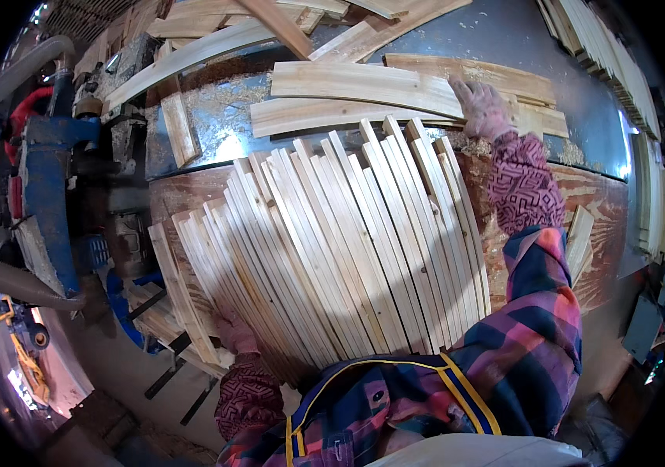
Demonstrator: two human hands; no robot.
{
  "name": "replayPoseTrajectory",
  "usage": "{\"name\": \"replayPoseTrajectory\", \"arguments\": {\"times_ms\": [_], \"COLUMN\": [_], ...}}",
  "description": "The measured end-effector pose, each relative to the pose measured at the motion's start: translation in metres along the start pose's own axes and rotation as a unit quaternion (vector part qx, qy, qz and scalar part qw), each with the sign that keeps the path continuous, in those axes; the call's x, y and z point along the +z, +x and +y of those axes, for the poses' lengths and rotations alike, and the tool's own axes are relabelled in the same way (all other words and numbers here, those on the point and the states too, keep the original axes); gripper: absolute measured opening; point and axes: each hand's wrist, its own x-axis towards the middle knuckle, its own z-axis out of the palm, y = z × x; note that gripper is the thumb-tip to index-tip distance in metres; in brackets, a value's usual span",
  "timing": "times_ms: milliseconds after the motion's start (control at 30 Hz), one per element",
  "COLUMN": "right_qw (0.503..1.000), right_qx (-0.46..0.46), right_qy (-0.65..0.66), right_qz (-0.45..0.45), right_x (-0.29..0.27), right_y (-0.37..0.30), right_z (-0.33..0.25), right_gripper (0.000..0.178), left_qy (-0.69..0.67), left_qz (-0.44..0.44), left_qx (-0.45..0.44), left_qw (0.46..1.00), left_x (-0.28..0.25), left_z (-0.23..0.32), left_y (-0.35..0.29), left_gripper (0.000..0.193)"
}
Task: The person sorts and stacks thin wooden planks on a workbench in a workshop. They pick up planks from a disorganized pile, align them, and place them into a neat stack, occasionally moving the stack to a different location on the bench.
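A wide row of long, pale wooden strips [348, 257] lies side by side in front of me, their far ends uneven. My right hand [484, 109] reaches past the row and is closed on the right end of a light wooden board [364, 84], with fingers over its edge. Just under and nearer than it is a second board [332, 117], partly covered. My left hand [237, 335] rests against the near left side of the row, its fingers dim but seemingly stretched along the outer strips, gripping nothing I can see.
Blue machinery [56, 194] with hoses stands at the left. More loose boards [395, 31] lie across the far metal table [496, 39], which has sawdust on it. A worn wooden panel [605, 226] shows beside the row. Stacked boards [613, 70] stand at the far right.
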Motion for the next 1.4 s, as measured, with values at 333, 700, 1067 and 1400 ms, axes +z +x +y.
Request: {"name": "replayPoseTrajectory", "arguments": {"times_ms": [333, 700, 1067, 1400], "right_qw": [0.933, 0.773, 0.961, 0.993], "right_qx": [0.076, 0.075, 0.079, 0.033], "right_qy": [0.347, 0.589, 0.221, 0.055], "right_qz": [-0.064, -0.224, 0.145, 0.101], "right_x": [0.018, 0.226, 0.084, 0.030], "right_y": [-0.165, -0.447, -0.120, 0.012], "right_z": [0.071, -0.001, 0.018, 0.003], "right_gripper": [0.101, 0.044, 0.064, 0.071], "left_qy": [0.081, -0.020, 0.002, -0.123], "left_qz": [0.033, 0.042, -0.016, -0.072], "left_qx": [0.032, 0.083, 0.051, -0.105], "left_qw": [0.996, 0.995, 0.999, 0.984], "left_x": [-0.014, 0.002, -0.020, -0.021], "left_z": [0.010, -0.026, 0.010, 0.083], "left_y": [-0.022, -0.006, -0.024, -0.045], "left_gripper": [0.066, 0.072, 0.073, 0.079]}}
